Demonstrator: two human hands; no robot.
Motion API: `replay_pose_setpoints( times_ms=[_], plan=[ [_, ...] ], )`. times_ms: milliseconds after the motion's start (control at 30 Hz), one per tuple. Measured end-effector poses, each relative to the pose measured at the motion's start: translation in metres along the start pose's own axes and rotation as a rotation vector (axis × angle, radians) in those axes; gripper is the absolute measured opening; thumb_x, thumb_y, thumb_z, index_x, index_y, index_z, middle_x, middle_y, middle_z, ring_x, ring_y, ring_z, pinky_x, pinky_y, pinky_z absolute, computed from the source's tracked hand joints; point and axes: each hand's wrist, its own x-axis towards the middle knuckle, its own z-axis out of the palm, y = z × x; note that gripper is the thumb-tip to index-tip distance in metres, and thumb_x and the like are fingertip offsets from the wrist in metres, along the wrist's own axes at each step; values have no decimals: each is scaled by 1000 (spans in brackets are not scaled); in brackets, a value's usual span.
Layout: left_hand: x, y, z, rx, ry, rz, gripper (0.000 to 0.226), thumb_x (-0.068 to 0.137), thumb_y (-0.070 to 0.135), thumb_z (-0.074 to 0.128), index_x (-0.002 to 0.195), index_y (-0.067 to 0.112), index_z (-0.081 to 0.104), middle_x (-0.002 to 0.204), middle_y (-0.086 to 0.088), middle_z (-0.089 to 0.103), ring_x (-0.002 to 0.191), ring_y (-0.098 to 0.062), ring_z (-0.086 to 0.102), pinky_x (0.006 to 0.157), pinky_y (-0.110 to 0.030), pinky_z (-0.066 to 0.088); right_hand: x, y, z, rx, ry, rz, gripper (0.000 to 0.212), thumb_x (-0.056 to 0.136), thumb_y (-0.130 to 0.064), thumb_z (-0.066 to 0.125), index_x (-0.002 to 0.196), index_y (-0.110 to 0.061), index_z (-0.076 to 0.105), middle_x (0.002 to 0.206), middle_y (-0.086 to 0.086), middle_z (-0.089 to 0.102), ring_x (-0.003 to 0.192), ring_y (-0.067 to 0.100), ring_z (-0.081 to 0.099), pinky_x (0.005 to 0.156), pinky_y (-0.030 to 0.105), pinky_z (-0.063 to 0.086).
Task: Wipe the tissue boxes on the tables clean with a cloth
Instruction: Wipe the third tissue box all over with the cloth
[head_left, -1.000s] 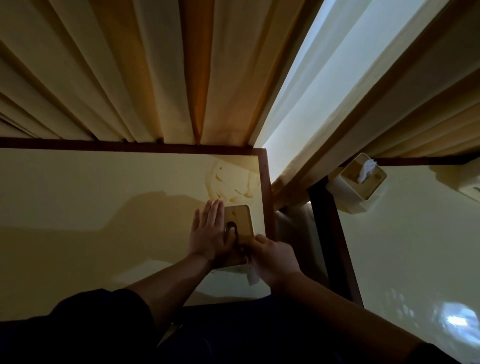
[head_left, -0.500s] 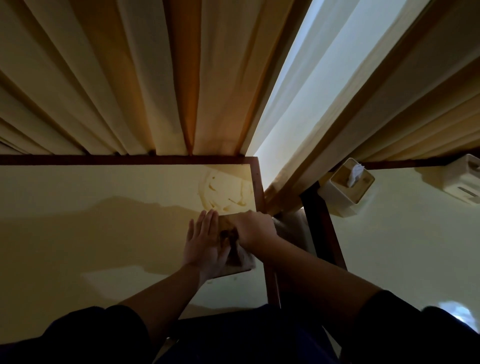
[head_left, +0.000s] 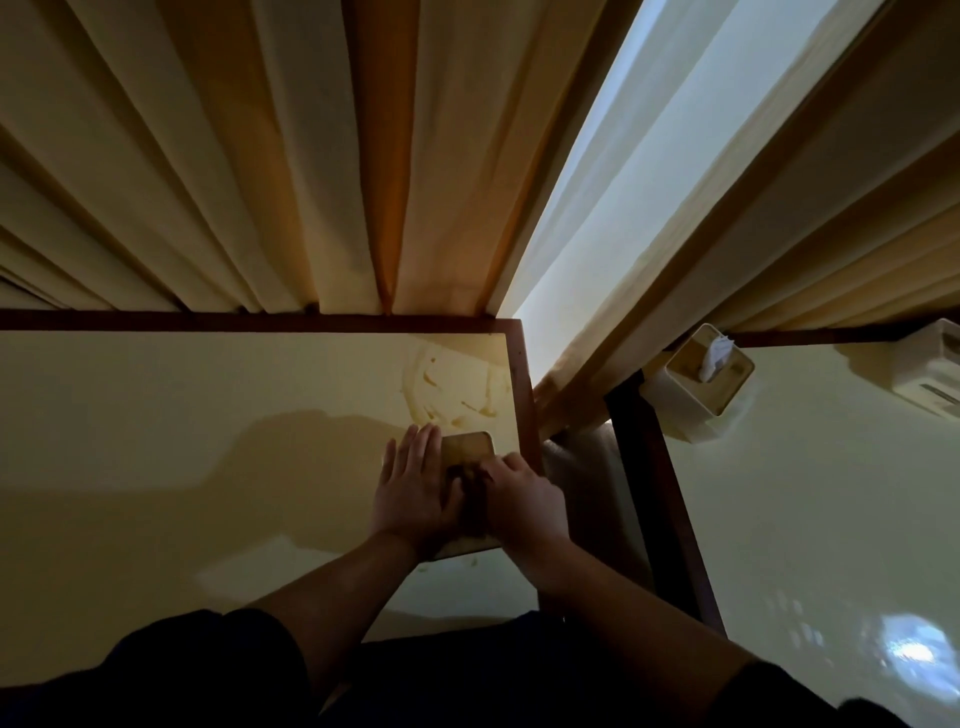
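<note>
A tissue box (head_left: 466, 448) with a tan wooden lid stands near the right edge of the cream left table (head_left: 208, 441). My left hand (head_left: 415, 493) lies flat against the box's left side, fingers straight. My right hand (head_left: 524, 504) rests on the lid with fingers curled over the wiping cloth, which is hidden beneath it. The lid's dark slot shows between my hands. A second, white tissue box (head_left: 696, 384) with a tissue sticking up stands at the back left corner of the right table (head_left: 805, 519).
Damp wipe streaks (head_left: 457, 384) mark the left table behind the box. Pleated curtains (head_left: 311, 156) hang along the far edge of both tables. A narrow gap with a padded seat (head_left: 587, 478) separates the tables. A white device (head_left: 930, 369) sits at the right table's back.
My right hand swept up over the lid's far part, then came back toward me, uncovering the far end. My left hand stayed pressed on the box's left side.
</note>
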Motion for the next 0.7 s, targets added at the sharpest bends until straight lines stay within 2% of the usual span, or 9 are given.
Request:
replay_pose_setpoints(
  times_ms=[67, 167, 267, 367, 500, 567, 633, 700],
  plan=[
    [0, 0, -1, 4, 2, -6, 78, 100, 55, 28, 160, 5, 31, 166, -15, 34, 158, -32, 21, 129, -49, 6, -12, 5, -1, -8, -66, -36, 40, 97, -36, 68, 135, -34, 57, 122, -5, 62, 91, 18, 72, 73, 31, 57],
    [1, 1, -1, 8, 5, -5, 77, 100, 53, 28, 160, 4, 31, 165, -15, 35, 157, -32, 22, 129, -51, 7, -24, 13, -6, -17, -121, -92, 32, 103, -43, 59, 135, -42, 61, 116, -8, 65, 91, 16, 70, 70, 28, 52],
    [-1, 3, -3, 13, 10, -9, 76, 100, 51, 28, 160, 3, 32, 165, -16, 36, 157, -33, 24, 129, -51, 9, -25, 16, -4, -71, -184, -98, 19, 104, -36, 57, 118, -31, 70, 103, -6, 69, 82, 13, 68, 70, 26, 54],
    [0, 3, -4, 0, -5, -11, 78, 98, 51, 30, 159, 3, 33, 164, -16, 36, 157, -33, 24, 129, -52, 9, -11, 17, -3, -116, -239, -73, 11, 100, -33, 65, 104, -25, 73, 94, -4, 72, 77, 13, 70, 75, 32, 61],
    [6, -3, 1, -11, -5, 27, 77, 93, 50, 38, 149, -3, 48, 151, -23, 52, 145, -43, 44, 120, -61, 25, 23, 10, -12, -134, -269, -70, 26, 96, -47, 69, 98, -22, 68, 88, -3, 69, 73, 14, 67, 74, 35, 63],
    [3, -3, 3, -11, 17, 39, 76, 94, 49, 38, 151, -1, 43, 154, -21, 49, 148, -42, 40, 122, -61, 24, 38, 4, -20, -142, -258, -48, 28, 97, -45, 66, 86, -19, 65, 85, 1, 69, 72, 17, 68, 73, 38, 64],
    [-2, -1, 2, 0, 35, 34, 77, 97, 50, 35, 158, 2, 34, 161, -18, 40, 154, -38, 28, 128, -57, 15, 50, 0, -27, -119, -216, -41, 27, 94, -37, 69, 74, -22, 59, 79, -1, 67, 70, 19, 69, 71, 39, 64],
    [-5, 2, -1, 3, 31, 17, 77, 99, 52, 30, 161, 5, 28, 165, -14, 33, 158, -34, 19, 130, -52, 5, 58, -2, -32, -72, -163, -18, 21, 90, -24, 71, 72, -23, 60, 75, -3, 65, 66, 18, 66, 65, 35, 60]
  ],
)
